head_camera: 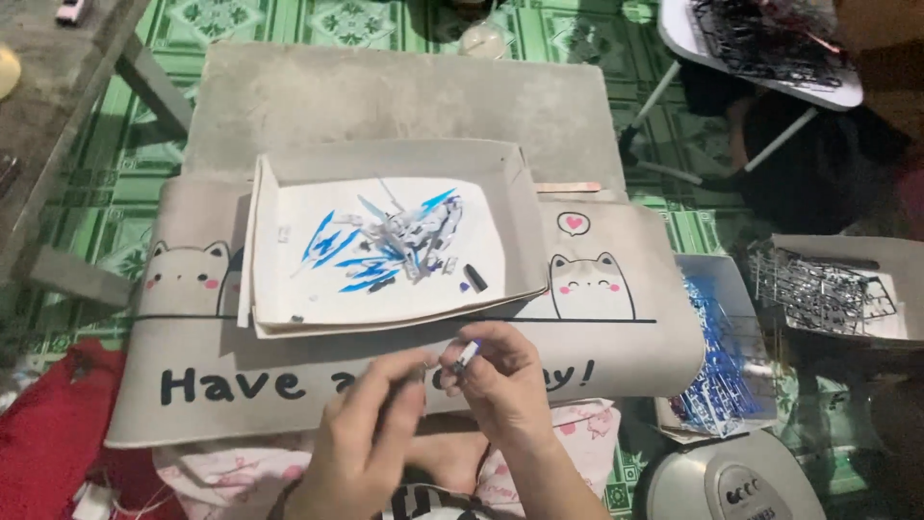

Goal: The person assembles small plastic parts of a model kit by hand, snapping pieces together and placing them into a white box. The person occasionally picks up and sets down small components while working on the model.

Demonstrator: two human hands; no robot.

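Head view, looking straight down: both hands meet over the near edge of a grey mat (pixel 289 385) printed with cartoon cats. The right hand (pixel 505 380) pinches a small white and blue plastic piece (pixel 467 354) between thumb and fingertips, the piece poking up and away from the knuckles. The left hand (pixel 371 433) sits just beside it, fingers curled around a thin dark tool (pixel 409 377) whose tip points toward the piece; the tool is blurred, and I cannot tell whether tip and piece are touching.

Just beyond the right hand's fingertips lies a shallow cardboard box lid (pixel 520 202), and inside it a white sheet carrying a partly built blue and white model (pixel 395 241), with loose blue slivers scattered around it. A small dark part (pixel 475 277) rests on the sheet, on the side nearest the right hand.

Off to the right of the right hand, well apart, a box holds blue plastic part frames (pixel 717 366), and farther out another box holds grey part frames (pixel 818 289). Below those, beside the right forearm, sits a rounded grey appliance (pixel 727 481). Far beyond, up at the right, a white tray carries dark part frames (pixel 760 39). To the left of the left hand, a red cloth (pixel 53 424) lies on the green patterned floor (pixel 96 193).
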